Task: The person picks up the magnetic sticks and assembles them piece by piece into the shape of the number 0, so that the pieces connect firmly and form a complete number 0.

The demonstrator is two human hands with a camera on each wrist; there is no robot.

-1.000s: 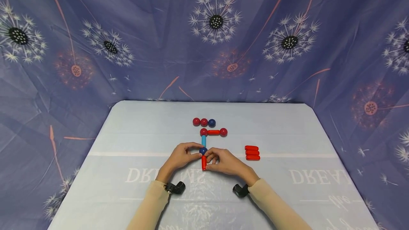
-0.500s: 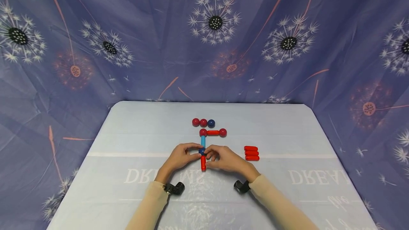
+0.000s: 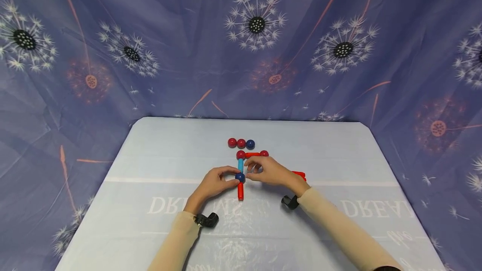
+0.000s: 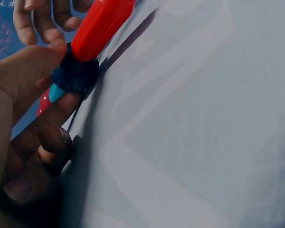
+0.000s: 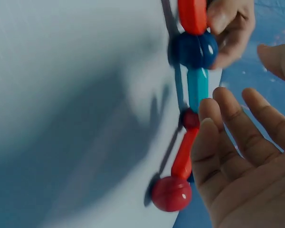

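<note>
Where the chain meets its joint: the left hand (image 3: 215, 182) pinches the dark blue ball (image 3: 239, 177) between thumb and forefinger, the other fingers curled beneath, as the left wrist view shows.
Right hand (image 3: 269, 171): it hovers just right of the dark blue ball and holds nothing; the right wrist view shows its fingers loosely spread and gently bent, apart from the rods.
Near red rod (image 3: 240, 190): it touches the dark blue ball and runs straight from it toward the person, its long axis pointing near to far on the table.
Light blue rod (image 3: 240, 164): it continues the same line on the far side of the dark blue ball, ending at a red ball (image 3: 241, 154).
Cross rod (image 3: 252, 154): red, its long axis left to right; it runs from that red ball to a second red ball (image 3: 264, 153), beyond and right of the dark blue ball.
Loose balls (image 3: 241, 143): two red and one dark blue in a row, farther from the dark blue ball than the cross rod.
Spare red rods (image 3: 300, 174): right of the dark blue ball, mostly hidden behind the right hand.
Surface: pale blue tablecloth (image 3: 150, 166).
</note>
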